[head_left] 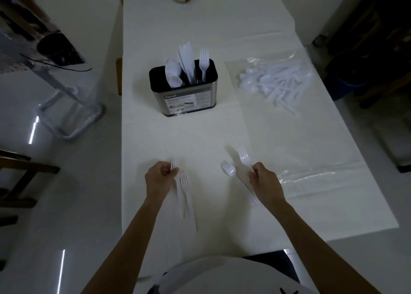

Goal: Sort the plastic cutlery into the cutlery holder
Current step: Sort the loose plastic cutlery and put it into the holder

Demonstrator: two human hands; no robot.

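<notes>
On the desk [200,138], the left hand [161,178] grips a fork [174,163] with a second fork [184,182] just beside it, the right hand [264,182] pinches two other forks [244,158], and the cutlery holder [184,93] stands ahead, between both hands.

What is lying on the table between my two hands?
Head view: two white forks, one fork beside the left hand, another fork by the right hand, bare tablecloth between them.

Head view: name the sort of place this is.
Probably a home dining room: a long table under a white cloth, a metal furniture frame on glossy floor, a steel cutlery holder.
</notes>
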